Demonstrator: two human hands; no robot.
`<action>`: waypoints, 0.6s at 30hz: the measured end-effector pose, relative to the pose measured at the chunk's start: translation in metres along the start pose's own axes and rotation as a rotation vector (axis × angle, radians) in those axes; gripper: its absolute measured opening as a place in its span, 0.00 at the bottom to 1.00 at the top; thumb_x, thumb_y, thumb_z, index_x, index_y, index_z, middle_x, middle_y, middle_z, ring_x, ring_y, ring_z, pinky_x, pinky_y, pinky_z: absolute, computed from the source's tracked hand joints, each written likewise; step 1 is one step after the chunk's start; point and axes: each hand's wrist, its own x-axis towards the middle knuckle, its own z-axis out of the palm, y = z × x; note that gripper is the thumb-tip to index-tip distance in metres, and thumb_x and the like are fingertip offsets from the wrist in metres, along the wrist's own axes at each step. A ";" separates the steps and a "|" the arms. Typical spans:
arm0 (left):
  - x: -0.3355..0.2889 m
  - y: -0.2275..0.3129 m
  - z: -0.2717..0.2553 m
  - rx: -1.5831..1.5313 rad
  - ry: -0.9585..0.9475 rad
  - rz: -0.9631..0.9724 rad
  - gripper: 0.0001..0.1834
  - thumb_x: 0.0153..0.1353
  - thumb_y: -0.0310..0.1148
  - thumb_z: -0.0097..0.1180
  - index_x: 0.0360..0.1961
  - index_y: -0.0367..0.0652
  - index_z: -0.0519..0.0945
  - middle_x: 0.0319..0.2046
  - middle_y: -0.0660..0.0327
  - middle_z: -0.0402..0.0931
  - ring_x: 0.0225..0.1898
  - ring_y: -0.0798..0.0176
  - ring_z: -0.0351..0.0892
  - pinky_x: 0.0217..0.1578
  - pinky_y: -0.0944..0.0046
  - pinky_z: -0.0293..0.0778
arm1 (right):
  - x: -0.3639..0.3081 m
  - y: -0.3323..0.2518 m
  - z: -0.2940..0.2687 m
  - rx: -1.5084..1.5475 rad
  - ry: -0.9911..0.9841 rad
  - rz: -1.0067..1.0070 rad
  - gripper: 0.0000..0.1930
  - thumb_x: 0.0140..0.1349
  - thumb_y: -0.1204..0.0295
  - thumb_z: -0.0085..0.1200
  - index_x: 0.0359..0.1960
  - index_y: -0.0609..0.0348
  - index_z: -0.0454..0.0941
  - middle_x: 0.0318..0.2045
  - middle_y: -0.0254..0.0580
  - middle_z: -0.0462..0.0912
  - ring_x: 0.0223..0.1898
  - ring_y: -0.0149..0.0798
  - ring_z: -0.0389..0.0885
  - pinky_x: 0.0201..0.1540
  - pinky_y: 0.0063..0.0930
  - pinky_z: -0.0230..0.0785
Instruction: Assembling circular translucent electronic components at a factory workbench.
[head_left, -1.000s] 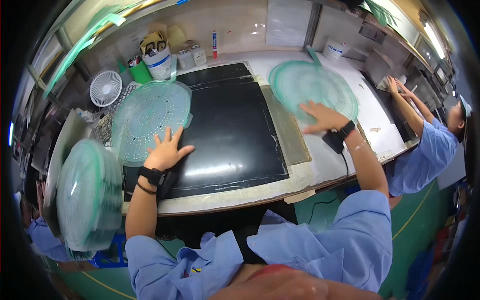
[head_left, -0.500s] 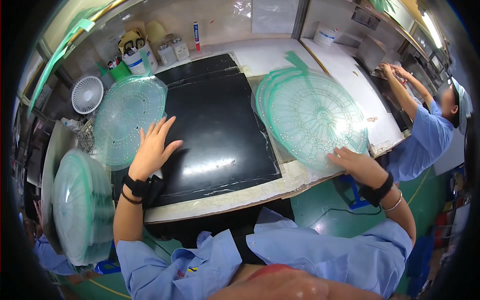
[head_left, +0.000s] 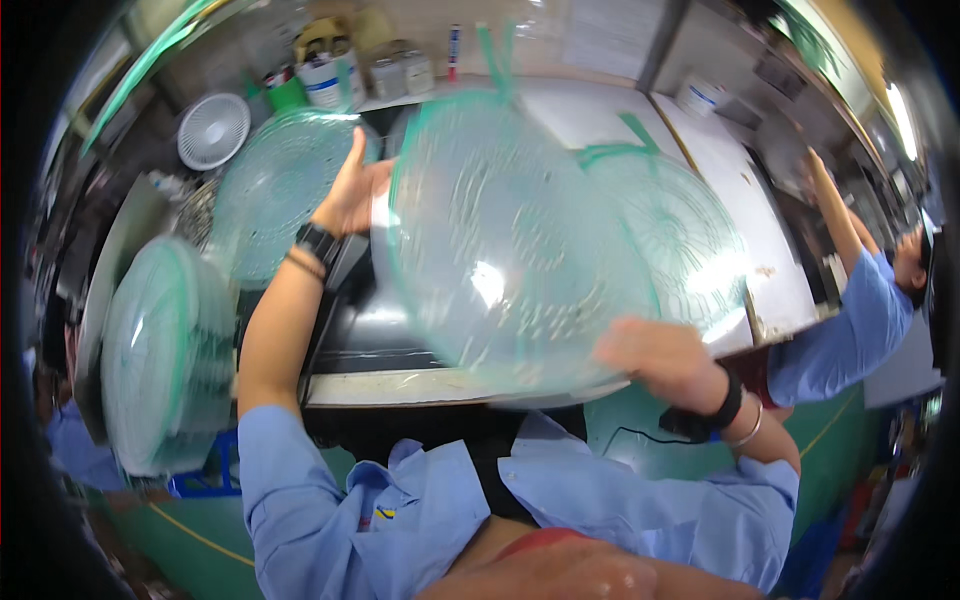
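Note:
A round, translucent green-tinted plastic sheet [head_left: 500, 230] with rings of small marks is lifted and tilted in front of me, blurred by motion. My right hand [head_left: 665, 362], also blurred, grips its lower right edge. My left hand [head_left: 355, 190] is at the sheet's left edge, thumb stretched upward and fingers apart; the fingertips reach the edge, and whether they touch it I cannot tell. Beneath the sheet lies a black mat [head_left: 350, 338], mostly covered. More round sheets [head_left: 690, 235] lie on the right of the table, and another round sheet [head_left: 270, 215] lies to the left.
A thick stack of round sheets [head_left: 150, 350] stands at the far left. A white fan [head_left: 213, 132], a bucket of tools [head_left: 325, 82], metal cans [head_left: 402, 75] and a marker [head_left: 454, 52] line the back. At right works a person in a blue shirt [head_left: 850, 325].
My right hand has lifted a round sheet off the right pile and swung it left over the black mat. My left hand has risen to its left edge.

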 end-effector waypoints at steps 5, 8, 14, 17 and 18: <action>-0.004 0.015 -0.048 0.399 0.220 -0.015 0.27 0.62 0.44 0.49 0.56 0.37 0.65 0.52 0.51 0.69 0.49 0.58 0.73 0.48 0.63 0.72 | 0.058 0.012 0.016 0.173 -0.385 -0.095 0.20 0.53 0.59 0.57 0.45 0.56 0.75 0.44 0.42 0.78 0.46 0.45 0.75 0.49 0.35 0.67; 0.002 0.002 -0.055 0.466 0.227 0.033 0.27 0.63 0.37 0.49 0.60 0.38 0.61 0.51 0.55 0.71 0.49 0.60 0.73 0.49 0.64 0.71 | 0.131 0.080 0.043 0.067 -0.056 -0.084 0.21 0.52 0.62 0.58 0.46 0.58 0.75 0.44 0.45 0.77 0.45 0.47 0.75 0.48 0.35 0.67; 0.012 -0.006 -0.063 0.395 0.366 0.126 0.16 0.64 0.36 0.47 0.46 0.36 0.73 0.39 0.56 0.77 0.37 0.65 0.80 0.38 0.71 0.78 | 0.251 0.152 0.139 0.396 0.095 0.279 0.23 0.54 0.62 0.58 0.48 0.63 0.74 0.35 0.47 0.82 0.34 0.43 0.80 0.40 0.30 0.71; -0.002 -0.004 -0.068 0.333 0.519 0.316 0.12 0.63 0.33 0.49 0.39 0.33 0.73 0.36 0.53 0.76 0.36 0.62 0.80 0.39 0.68 0.79 | 0.263 0.139 0.164 0.509 0.067 0.320 0.16 0.52 0.64 0.60 0.41 0.59 0.80 0.24 0.41 0.81 0.25 0.27 0.77 0.30 0.21 0.68; 0.000 0.001 -0.075 0.303 0.571 0.386 0.11 0.63 0.32 0.49 0.38 0.32 0.73 0.35 0.52 0.76 0.36 0.61 0.80 0.39 0.67 0.80 | 0.263 0.139 0.163 0.473 0.056 0.346 0.15 0.52 0.65 0.60 0.40 0.59 0.80 0.22 0.40 0.81 0.24 0.25 0.76 0.29 0.20 0.67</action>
